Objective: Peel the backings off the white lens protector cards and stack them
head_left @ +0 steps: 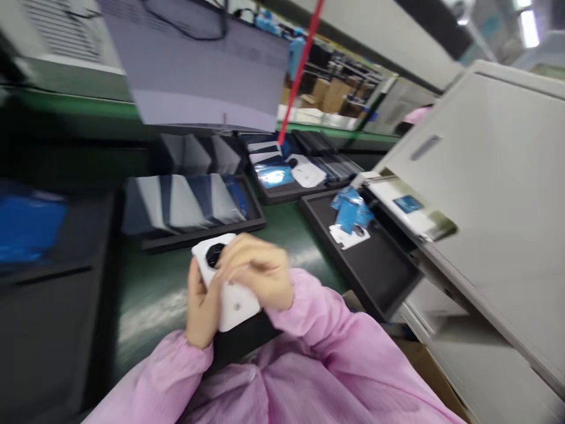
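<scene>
White round-cornered panel (238, 309) in left hand (203, 312), gathered pink cuffs (194, 354)

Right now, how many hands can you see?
2: the left hand grips the white plate by its left side; the right hand is over its face. Background hands may be hidden.

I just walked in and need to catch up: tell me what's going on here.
A person in pink sleeves is handling a white panel with a round black part near its far end. The left hand holds it by one side; the right hand is over it, but blur hides what its fingers grip, if anything. Beyond, a dark tray holds leaning dark and pale sheets. To the right, another tray holds blue pieces and white ones.
</scene>
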A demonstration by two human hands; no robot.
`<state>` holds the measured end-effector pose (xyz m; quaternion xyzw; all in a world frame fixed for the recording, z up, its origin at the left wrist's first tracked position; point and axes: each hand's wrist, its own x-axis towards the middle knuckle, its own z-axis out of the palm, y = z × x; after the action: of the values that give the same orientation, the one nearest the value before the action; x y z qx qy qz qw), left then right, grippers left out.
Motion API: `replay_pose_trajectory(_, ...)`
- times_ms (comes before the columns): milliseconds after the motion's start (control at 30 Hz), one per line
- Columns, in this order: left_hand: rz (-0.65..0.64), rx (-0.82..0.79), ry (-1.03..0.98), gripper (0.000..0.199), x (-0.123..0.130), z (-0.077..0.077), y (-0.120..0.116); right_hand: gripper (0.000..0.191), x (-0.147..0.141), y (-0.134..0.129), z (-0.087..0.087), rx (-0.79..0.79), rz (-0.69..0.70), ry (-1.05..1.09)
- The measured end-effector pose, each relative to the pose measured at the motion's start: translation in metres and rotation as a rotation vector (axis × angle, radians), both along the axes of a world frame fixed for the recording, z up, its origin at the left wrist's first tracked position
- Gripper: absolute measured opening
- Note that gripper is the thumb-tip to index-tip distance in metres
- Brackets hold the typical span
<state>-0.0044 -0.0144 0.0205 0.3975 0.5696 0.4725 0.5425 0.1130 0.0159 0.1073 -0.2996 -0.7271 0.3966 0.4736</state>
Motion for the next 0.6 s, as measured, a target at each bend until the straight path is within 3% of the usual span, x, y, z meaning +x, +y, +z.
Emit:
replay_pose_trajectory(67, 0.163, 0.075, -0.078, 0.057, -0.001, -0.006, 0.004, 0.016, 0.003, 0.018, -0.013, 0.054, -0.263, -0.018)
replay_pose_trajectory(100, 0.213, 0.111, -0.125, 0.063, -0.002, -0.010, 0.005, 0.012, 0.005, 0.027, -0.021, 0.067, -0.326, -0.082)
replay_pose_trajectory(200, 0.215, 0.138, -0.190, 0.069, -0.003, -0.017, 0.006, 0.010, 0.010, 0.043, -0.045, 0.037, -0.319, -0.281)
replay_pose_trajectory(300, 0.208, 0.162, -0.149, 0.068, -0.003, -0.022, 0.005, 0.015, 0.007, 0.046, -0.059, -0.043, -0.310, -0.312)
replay_pose_trajectory(500, 0.180, 0.256, 0.014, 0.064, -0.003, -0.027, 0.002, 0.010, 0.006, 0.047, -0.060, -0.200, -0.271, -0.186)
replay_pose_trajectory(600, 0.158, 0.253, 0.001, 0.064, -0.003, -0.027, 0.002, 0.008, 0.010, 0.047, -0.063, -0.106, -0.281, -0.210)
